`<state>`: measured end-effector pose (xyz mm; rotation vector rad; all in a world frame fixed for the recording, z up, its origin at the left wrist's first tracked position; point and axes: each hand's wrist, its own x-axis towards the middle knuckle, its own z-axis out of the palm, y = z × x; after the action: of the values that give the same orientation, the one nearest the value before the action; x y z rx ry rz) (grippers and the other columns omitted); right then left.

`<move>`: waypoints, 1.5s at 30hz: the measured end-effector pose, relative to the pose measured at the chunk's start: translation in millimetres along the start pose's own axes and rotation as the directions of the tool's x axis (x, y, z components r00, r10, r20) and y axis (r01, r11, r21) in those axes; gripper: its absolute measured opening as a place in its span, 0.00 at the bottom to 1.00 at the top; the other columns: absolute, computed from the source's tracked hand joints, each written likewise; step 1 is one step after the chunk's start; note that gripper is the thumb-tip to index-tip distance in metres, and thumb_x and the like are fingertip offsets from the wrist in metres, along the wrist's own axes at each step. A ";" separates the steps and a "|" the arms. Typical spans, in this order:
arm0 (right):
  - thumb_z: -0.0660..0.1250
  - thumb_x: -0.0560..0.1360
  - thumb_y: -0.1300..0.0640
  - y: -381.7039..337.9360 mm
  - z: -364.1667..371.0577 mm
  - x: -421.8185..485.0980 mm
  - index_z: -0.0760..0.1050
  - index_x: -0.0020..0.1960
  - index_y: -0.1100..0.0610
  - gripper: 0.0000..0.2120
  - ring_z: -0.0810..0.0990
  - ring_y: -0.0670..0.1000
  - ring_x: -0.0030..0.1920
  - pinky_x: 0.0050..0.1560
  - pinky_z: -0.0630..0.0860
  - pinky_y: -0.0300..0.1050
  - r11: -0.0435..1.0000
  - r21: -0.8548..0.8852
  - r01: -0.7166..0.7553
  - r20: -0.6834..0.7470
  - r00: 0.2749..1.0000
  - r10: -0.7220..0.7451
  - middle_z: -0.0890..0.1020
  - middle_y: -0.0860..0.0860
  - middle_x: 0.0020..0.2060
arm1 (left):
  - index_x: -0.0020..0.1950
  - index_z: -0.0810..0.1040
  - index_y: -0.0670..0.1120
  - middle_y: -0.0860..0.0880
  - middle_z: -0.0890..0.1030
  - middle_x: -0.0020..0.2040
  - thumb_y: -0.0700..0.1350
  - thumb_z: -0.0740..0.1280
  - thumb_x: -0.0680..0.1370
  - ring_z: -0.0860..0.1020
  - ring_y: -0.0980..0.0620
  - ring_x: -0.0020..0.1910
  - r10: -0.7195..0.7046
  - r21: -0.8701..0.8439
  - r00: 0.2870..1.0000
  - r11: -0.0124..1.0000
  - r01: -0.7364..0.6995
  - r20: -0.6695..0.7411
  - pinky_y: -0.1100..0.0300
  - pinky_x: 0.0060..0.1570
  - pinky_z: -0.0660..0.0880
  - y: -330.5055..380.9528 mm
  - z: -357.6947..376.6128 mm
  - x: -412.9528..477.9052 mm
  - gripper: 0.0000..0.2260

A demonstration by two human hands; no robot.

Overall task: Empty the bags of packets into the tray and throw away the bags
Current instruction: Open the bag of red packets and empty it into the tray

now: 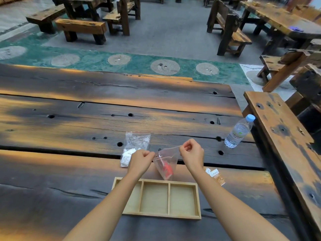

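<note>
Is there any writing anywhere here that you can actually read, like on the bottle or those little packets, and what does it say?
No text here can be read.
Water bottle label: green and white print, too small and blurred.
White and brown packet by the right forearm: print present, too blurred to read.
Clear bag held between left hand and right hand: no print visible.
Second bag and wooden tray: no writing visible.

Rustic eatery hall: rows of heavy plank tables (121, 105) and benches (81, 26).

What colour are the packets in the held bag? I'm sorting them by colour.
Red, inside the clear bag pinched between both hands; the head view shows it.
</note>
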<state>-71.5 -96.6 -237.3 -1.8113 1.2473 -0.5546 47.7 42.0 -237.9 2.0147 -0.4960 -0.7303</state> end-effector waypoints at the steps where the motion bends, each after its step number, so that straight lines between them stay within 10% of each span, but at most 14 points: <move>1: 0.65 0.67 0.60 -1.6 0.9 -0.9 0.73 0.36 0.57 0.02 0.80 0.54 0.34 0.37 0.78 0.50 0.999 0.047 0.002 0.018 1.000 -0.003 0.79 0.53 0.31 | 0.21 0.61 0.49 0.51 0.69 0.26 0.46 0.63 0.67 0.67 0.49 0.30 0.003 -0.061 1.000 0.998 -0.004 -0.019 0.58 0.37 0.65 4.5 -1.1 -1.7 0.17; 4: 0.64 0.72 0.64 -8.3 -1.6 -2.4 0.74 0.41 0.63 0.02 0.80 0.49 0.32 0.34 0.78 0.43 0.970 0.236 -0.048 0.164 0.986 0.009 0.77 0.54 0.33 | 0.34 0.71 0.35 0.50 0.82 0.51 0.37 0.62 0.75 0.78 0.53 0.49 0.001 -0.280 0.998 0.960 -0.018 -0.060 0.62 0.45 0.71 12.9 2.9 -1.6 0.10; 5: 0.64 0.73 0.63 -9.3 -3.0 -3.1 0.74 0.42 0.62 0.03 0.80 0.48 0.32 0.36 0.78 0.42 0.946 0.310 -0.096 0.211 0.977 0.030 0.78 0.53 0.33 | 0.29 0.80 0.45 0.51 0.81 0.53 0.36 0.61 0.76 0.78 0.56 0.50 0.004 -0.348 0.998 0.937 -0.026 -0.063 0.67 0.44 0.72 19.6 4.3 -3.5 0.17; 9: 0.61 0.77 0.53 4.3 -6.5 -4.5 0.75 0.42 0.56 0.09 0.79 0.51 0.43 0.51 0.77 0.49 0.629 0.629 -0.458 0.371 0.887 0.275 0.80 0.53 0.40 | 0.45 0.83 0.45 0.59 0.79 0.30 0.34 0.58 0.78 0.74 0.66 0.31 0.091 -0.504 0.995 0.859 -0.093 -0.029 0.75 0.33 0.70 53.2 11.2 -12.7 0.14; 14: 0.56 0.80 0.48 27.9 2.4 -20.7 0.74 0.50 0.56 0.13 0.74 0.55 0.58 0.62 0.70 0.53 0.330 0.658 -0.677 0.525 0.727 0.443 0.76 0.57 0.60 | 0.39 0.83 0.45 0.43 0.83 0.49 0.43 0.63 0.72 0.76 0.47 0.49 0.144 -0.631 0.987 0.773 -0.063 0.077 0.53 0.48 0.72 91.7 7.4 -19.2 0.09; 19: 0.60 0.73 0.39 21.5 11.3 -46.9 0.76 0.60 0.56 0.25 0.78 0.59 0.58 0.53 0.74 0.58 0.148 0.607 -0.781 0.713 0.617 0.334 0.80 0.56 0.59 | 0.26 0.76 0.49 0.45 0.81 0.49 0.42 0.57 0.77 0.78 0.49 0.51 0.206 -0.816 0.932 0.561 0.137 0.298 0.49 0.54 0.75 109.5 0.3 -18.6 0.20; 23: 0.66 0.70 0.37 15.0 -6.7 -55.2 0.82 0.52 0.58 0.25 0.84 0.58 0.44 0.41 0.81 0.51 -0.009 0.679 -0.734 0.723 0.666 0.184 0.85 0.57 0.48 | 0.31 0.66 0.48 0.46 0.82 0.48 0.43 0.59 0.76 0.80 0.47 0.50 0.144 -0.899 0.929 0.340 0.278 0.341 0.50 0.53 0.76 94.7 1.8 -10.5 0.13; 29: 0.65 0.68 0.42 26.6 -23.7 -59.1 0.78 0.52 0.60 0.23 0.82 0.51 0.31 0.25 0.78 0.42 0.074 0.734 -0.675 0.651 0.730 0.211 0.83 0.54 0.36 | 0.64 0.70 0.51 0.46 0.79 0.62 0.59 0.63 0.73 0.80 0.49 0.57 0.109 -0.946 0.947 0.153 0.284 0.302 0.51 0.48 0.79 40.3 26.4 -12.9 0.22; 34: 0.74 0.58 0.36 52.5 -37.7 -79.5 0.77 0.60 0.55 0.37 0.84 0.53 0.44 0.43 0.81 0.50 0.293 0.701 -0.651 0.609 0.759 0.229 0.84 0.55 0.51 | 0.51 0.82 0.44 0.43 0.84 0.50 0.56 0.68 0.70 0.82 0.44 0.49 0.095 -0.906 0.904 -0.048 0.422 0.416 0.49 0.52 0.77 -8.8 74.0 -50.8 0.18; 38: 0.72 0.58 0.33 77.0 -57.4 -103.2 0.77 0.58 0.57 0.37 0.81 0.55 0.37 0.36 0.77 0.47 0.475 0.661 -0.581 0.491 0.814 0.312 0.84 0.57 0.45 | 0.61 0.75 0.48 0.46 0.75 0.60 0.55 0.74 0.66 0.73 0.46 0.60 -0.025 -0.928 0.929 0.044 0.371 0.370 0.51 0.71 0.56 -44.5 113.5 -86.1 0.26; 43: 0.59 0.78 0.48 99.0 -81.3 -130.3 0.76 0.59 0.60 0.19 0.81 0.52 0.33 0.23 0.71 0.34 0.682 0.557 -0.474 0.354 0.878 0.321 0.84 0.61 0.49 | 0.46 0.83 0.37 0.34 0.82 0.44 0.49 0.83 0.46 0.82 0.35 0.41 -0.007 -0.871 0.894 -0.230 0.434 0.448 0.45 0.40 0.80 -51.1 146.0 -114.4 0.33; 45: 0.58 0.79 0.49 103.4 -85.8 -134.8 0.77 0.58 0.58 0.16 0.82 0.50 0.33 0.26 0.74 0.35 0.764 0.489 -0.422 0.310 0.902 0.300 0.85 0.59 0.48 | 0.41 0.85 0.44 0.45 0.85 0.40 0.48 0.81 0.54 0.81 0.34 0.38 -0.017 -0.895 0.898 -0.096 0.436 0.440 0.58 0.47 0.78 -62.6 161.1 -116.6 0.18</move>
<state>-245.0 -22.7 -263.1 -1.0758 1.1075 -0.4211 -142.5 43.2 -323.2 0.4301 0.3338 -1.1475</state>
